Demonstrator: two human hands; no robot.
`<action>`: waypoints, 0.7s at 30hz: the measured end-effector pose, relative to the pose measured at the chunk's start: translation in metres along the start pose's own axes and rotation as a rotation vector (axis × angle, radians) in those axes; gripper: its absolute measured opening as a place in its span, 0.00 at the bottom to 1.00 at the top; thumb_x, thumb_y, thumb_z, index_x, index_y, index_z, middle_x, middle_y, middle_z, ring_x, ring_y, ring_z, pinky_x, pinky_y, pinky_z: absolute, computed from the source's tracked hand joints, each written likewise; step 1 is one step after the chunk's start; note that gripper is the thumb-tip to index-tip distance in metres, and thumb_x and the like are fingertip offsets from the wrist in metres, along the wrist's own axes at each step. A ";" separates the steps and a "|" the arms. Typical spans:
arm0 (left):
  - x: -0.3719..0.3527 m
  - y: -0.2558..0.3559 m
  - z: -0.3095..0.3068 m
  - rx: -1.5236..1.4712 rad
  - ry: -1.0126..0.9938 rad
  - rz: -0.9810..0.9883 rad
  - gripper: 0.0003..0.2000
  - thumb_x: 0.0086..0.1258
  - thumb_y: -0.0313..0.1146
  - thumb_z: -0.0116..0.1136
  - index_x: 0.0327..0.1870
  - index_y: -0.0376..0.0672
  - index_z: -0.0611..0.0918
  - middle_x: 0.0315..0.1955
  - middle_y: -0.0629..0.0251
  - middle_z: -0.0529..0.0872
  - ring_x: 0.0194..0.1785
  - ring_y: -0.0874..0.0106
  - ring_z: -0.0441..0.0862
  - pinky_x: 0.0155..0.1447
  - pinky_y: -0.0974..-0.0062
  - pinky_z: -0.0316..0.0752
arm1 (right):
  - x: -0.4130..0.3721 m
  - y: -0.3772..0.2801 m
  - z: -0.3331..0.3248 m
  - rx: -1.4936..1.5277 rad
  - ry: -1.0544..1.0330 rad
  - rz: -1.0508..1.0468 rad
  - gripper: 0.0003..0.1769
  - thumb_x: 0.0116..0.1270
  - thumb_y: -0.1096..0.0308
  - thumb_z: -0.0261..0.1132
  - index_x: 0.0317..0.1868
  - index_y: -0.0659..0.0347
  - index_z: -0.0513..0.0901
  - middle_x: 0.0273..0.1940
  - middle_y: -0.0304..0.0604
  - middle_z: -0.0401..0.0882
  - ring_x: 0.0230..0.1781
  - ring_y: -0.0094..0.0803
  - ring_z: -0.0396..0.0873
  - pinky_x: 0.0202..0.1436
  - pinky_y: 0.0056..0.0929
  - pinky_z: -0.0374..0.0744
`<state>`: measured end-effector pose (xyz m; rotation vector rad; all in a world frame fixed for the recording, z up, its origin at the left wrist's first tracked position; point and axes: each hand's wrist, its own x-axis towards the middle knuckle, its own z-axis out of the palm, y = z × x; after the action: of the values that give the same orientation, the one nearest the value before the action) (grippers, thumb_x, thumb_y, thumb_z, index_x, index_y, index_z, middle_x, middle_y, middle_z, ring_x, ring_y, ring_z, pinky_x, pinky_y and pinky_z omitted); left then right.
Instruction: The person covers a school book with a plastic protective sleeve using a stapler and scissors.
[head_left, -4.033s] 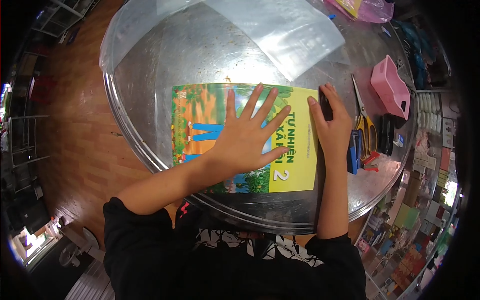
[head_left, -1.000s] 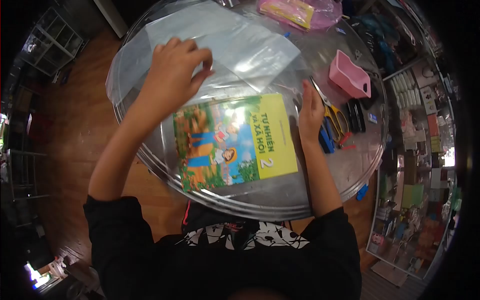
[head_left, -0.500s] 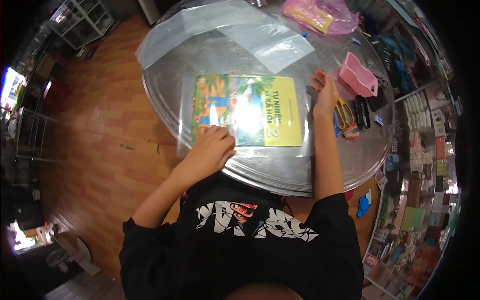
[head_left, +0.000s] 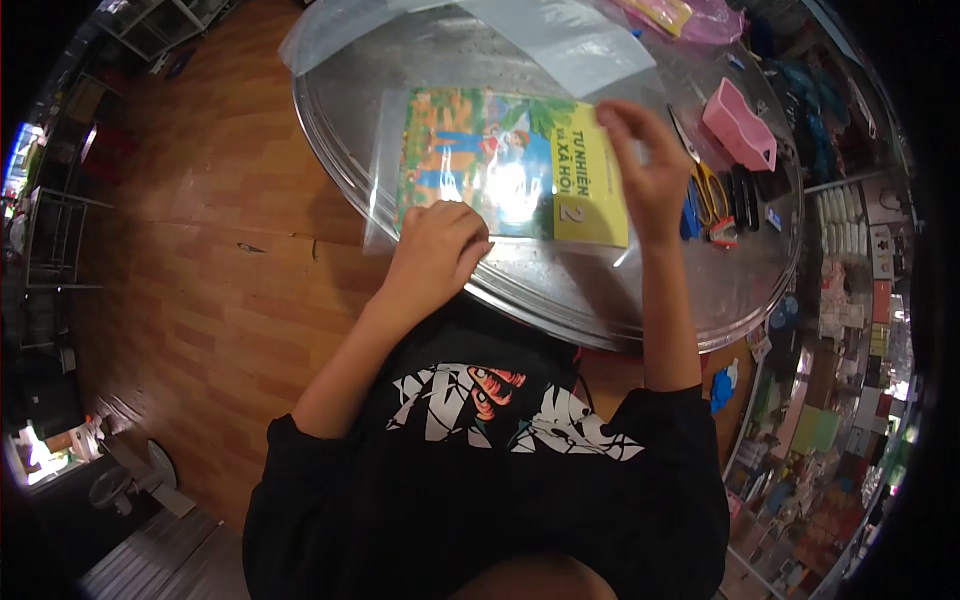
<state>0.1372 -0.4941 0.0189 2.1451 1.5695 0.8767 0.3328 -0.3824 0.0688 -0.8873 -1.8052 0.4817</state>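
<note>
A book [head_left: 480, 160] with a green and yellow cover lies on the round metal table [head_left: 350, 120], inside a clear plastic cover [head_left: 385, 185] that extends past its left side. My left hand [head_left: 440, 245] is closed at the book's lower left edge, fingers curled over the plastic; its fingertips are partly hidden. Above the book's right edge, my right hand [head_left: 650, 175] is lifted, with fingers bent and apart and nothing visible in them. Yellow-handled scissors [head_left: 711, 195] lie just right of that hand.
Clear plastic sheets [head_left: 560, 40] lie across the table's far side, near a pink plastic bag [head_left: 705, 22]. A pink basket [head_left: 738, 125], a black stapler-like item [head_left: 745, 198] and a blue item [head_left: 690, 215] sit at the right. Stocked shelves [head_left: 850, 300] stand beyond.
My right hand has moved left from beside the book to over its right edge, its fingers now bent. My left hand stays at the lower left. The whole view has shifted slightly.
</note>
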 end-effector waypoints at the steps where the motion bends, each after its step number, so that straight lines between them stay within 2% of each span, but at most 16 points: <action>1: 0.002 0.000 -0.001 -0.010 -0.018 -0.001 0.05 0.53 0.32 0.56 0.26 0.42 0.75 0.29 0.64 0.76 0.39 0.64 0.72 0.45 0.68 0.59 | -0.013 -0.012 0.004 -0.050 -0.112 -0.032 0.08 0.55 0.74 0.60 0.36 0.64 0.79 0.33 0.43 0.80 0.33 0.28 0.78 0.37 0.23 0.73; 3: 0.005 0.000 -0.001 0.028 -0.018 -0.037 0.05 0.54 0.33 0.56 0.26 0.42 0.76 0.27 0.64 0.77 0.38 0.64 0.72 0.44 0.67 0.59 | -0.041 -0.034 0.008 -0.074 -0.323 -0.032 0.07 0.54 0.73 0.61 0.35 0.63 0.79 0.33 0.44 0.79 0.33 0.36 0.77 0.38 0.26 0.73; 6: 0.007 -0.003 0.000 -0.003 -0.002 -0.054 0.06 0.55 0.33 0.55 0.26 0.41 0.76 0.26 0.63 0.77 0.36 0.64 0.73 0.44 0.68 0.59 | -0.077 -0.047 0.007 0.030 -0.537 -0.004 0.09 0.51 0.71 0.64 0.34 0.62 0.79 0.33 0.44 0.78 0.36 0.39 0.75 0.40 0.30 0.72; 7: 0.008 -0.003 -0.001 -0.003 -0.003 -0.071 0.06 0.55 0.34 0.55 0.26 0.41 0.76 0.26 0.63 0.77 0.37 0.64 0.73 0.44 0.69 0.60 | -0.086 -0.044 0.008 0.030 -0.546 0.023 0.09 0.51 0.71 0.64 0.34 0.62 0.79 0.33 0.44 0.78 0.36 0.39 0.75 0.40 0.30 0.72; 9: 0.013 -0.003 -0.004 -0.047 -0.019 -0.103 0.06 0.56 0.33 0.53 0.29 0.39 0.76 0.26 0.60 0.78 0.34 0.60 0.74 0.40 0.69 0.65 | -0.106 -0.039 0.011 -0.124 -0.438 -0.084 0.09 0.50 0.71 0.64 0.34 0.62 0.79 0.35 0.44 0.77 0.37 0.40 0.75 0.41 0.32 0.72; 10: 0.013 -0.003 -0.002 -0.043 0.014 -0.097 0.07 0.57 0.33 0.53 0.29 0.39 0.76 0.25 0.59 0.78 0.33 0.59 0.74 0.39 0.69 0.65 | -0.112 -0.035 0.010 -0.183 -0.460 -0.068 0.13 0.50 0.70 0.64 0.38 0.62 0.78 0.40 0.44 0.76 0.43 0.41 0.73 0.46 0.34 0.72; 11: 0.014 -0.003 -0.001 -0.037 0.053 -0.086 0.07 0.57 0.33 0.53 0.29 0.38 0.76 0.25 0.59 0.78 0.32 0.58 0.74 0.38 0.69 0.66 | -0.115 -0.033 0.009 -0.181 -0.463 -0.033 0.13 0.50 0.70 0.64 0.38 0.62 0.78 0.40 0.44 0.76 0.43 0.41 0.73 0.46 0.34 0.72; 13: 0.011 -0.001 -0.001 -0.080 -0.037 -0.139 0.07 0.58 0.34 0.53 0.29 0.38 0.76 0.26 0.59 0.78 0.34 0.60 0.74 0.40 0.69 0.65 | -0.113 -0.031 0.007 -0.428 -0.489 -0.127 0.18 0.52 0.66 0.63 0.44 0.62 0.76 0.48 0.44 0.73 0.52 0.41 0.69 0.54 0.37 0.68; 15: 0.005 0.002 0.004 0.067 0.070 0.028 0.06 0.56 0.32 0.55 0.26 0.40 0.74 0.25 0.62 0.78 0.34 0.63 0.73 0.40 0.68 0.63 | -0.113 -0.030 0.007 -0.480 -0.525 -0.091 0.20 0.54 0.63 0.62 0.47 0.61 0.74 0.52 0.43 0.70 0.56 0.40 0.65 0.57 0.39 0.64; 16: 0.001 -0.001 0.007 0.081 0.048 0.029 0.06 0.55 0.31 0.56 0.30 0.41 0.75 0.28 0.63 0.78 0.37 0.64 0.72 0.42 0.68 0.63 | -0.114 -0.029 0.006 -0.530 -0.555 -0.089 0.23 0.55 0.59 0.60 0.50 0.60 0.72 0.55 0.42 0.68 0.59 0.39 0.61 0.60 0.40 0.61; 21: -0.012 0.001 0.016 0.073 0.136 0.026 0.09 0.53 0.28 0.57 0.36 0.41 0.76 0.29 0.64 0.77 0.37 0.65 0.72 0.42 0.70 0.63 | -0.117 -0.024 0.009 -0.601 -0.614 -0.027 0.28 0.55 0.52 0.57 0.53 0.59 0.70 0.58 0.38 0.65 0.62 0.38 0.58 0.62 0.44 0.56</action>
<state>0.1460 -0.5045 0.0038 2.2019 1.6666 1.0077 0.3398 -0.4863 0.0087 -1.2010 -2.5969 0.1922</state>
